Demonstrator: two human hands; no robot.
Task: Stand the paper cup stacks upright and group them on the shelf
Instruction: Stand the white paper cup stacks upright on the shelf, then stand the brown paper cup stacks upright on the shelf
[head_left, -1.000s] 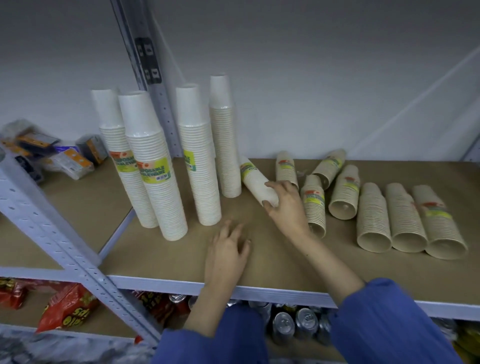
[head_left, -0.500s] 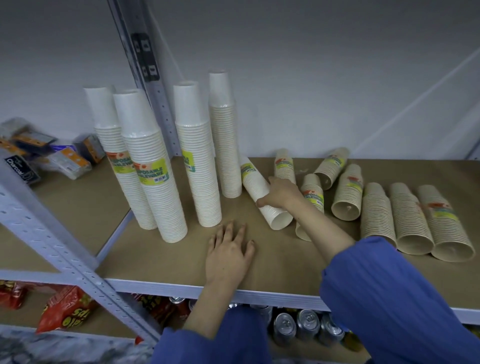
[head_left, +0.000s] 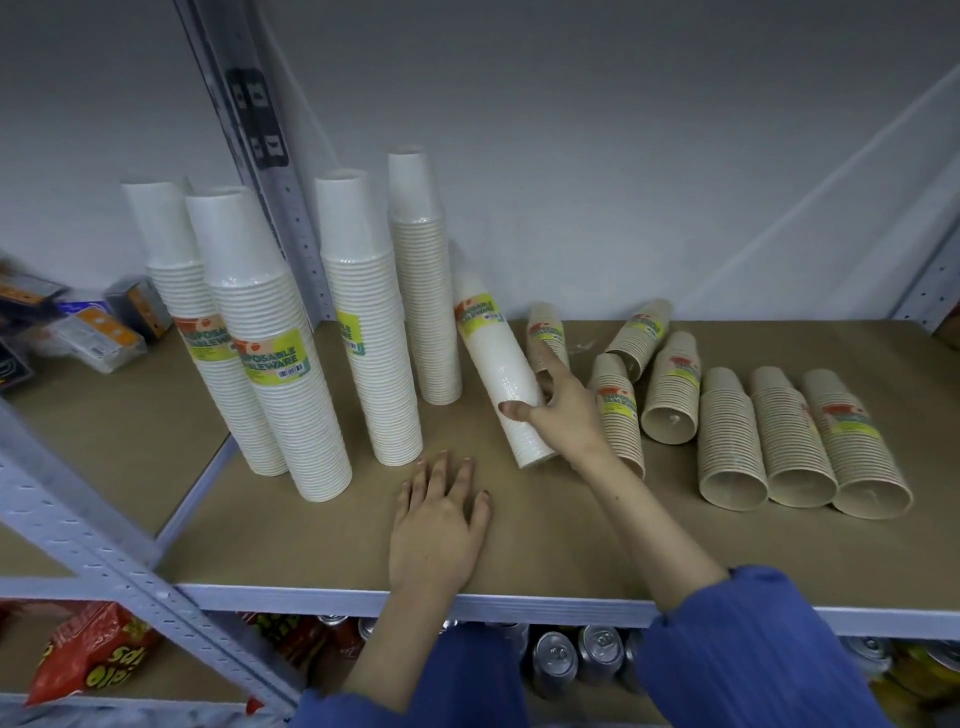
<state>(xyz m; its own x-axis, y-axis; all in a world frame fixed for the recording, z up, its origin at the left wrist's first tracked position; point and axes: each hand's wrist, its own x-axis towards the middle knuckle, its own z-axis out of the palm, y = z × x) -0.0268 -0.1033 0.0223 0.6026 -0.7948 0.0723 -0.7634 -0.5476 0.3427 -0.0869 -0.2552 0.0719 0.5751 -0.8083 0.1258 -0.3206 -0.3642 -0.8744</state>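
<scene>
Several tall white paper cup stacks stand upright at the left of the brown shelf (head_left: 571, 545); the nearest one (head_left: 270, 353) carries a yellow-green label. A further white stack (head_left: 493, 364) leans tilted, its top close to the rightmost upright stack (head_left: 426, 291). My right hand (head_left: 563, 415) grips this tilted stack near its lower half, thumb in front and fingers behind. My left hand (head_left: 441, 519) rests flat on the shelf near the front edge, holding nothing. Several shorter brown cup stacks lie on their sides to the right, such as one (head_left: 732, 441) and another (head_left: 670, 395).
A grey metal upright (head_left: 270, 171) runs behind the white stacks, and a diagonal brace (head_left: 78, 525) crosses the front left. Small packaged goods (head_left: 93, 332) lie on the left shelf section. Drink cans (head_left: 576, 660) and red snack bags (head_left: 88, 654) fill the shelf below.
My right hand moved from the white stack's open end to its middle and tipped it from lying towards upright. My left hand stayed flat on the shelf.
</scene>
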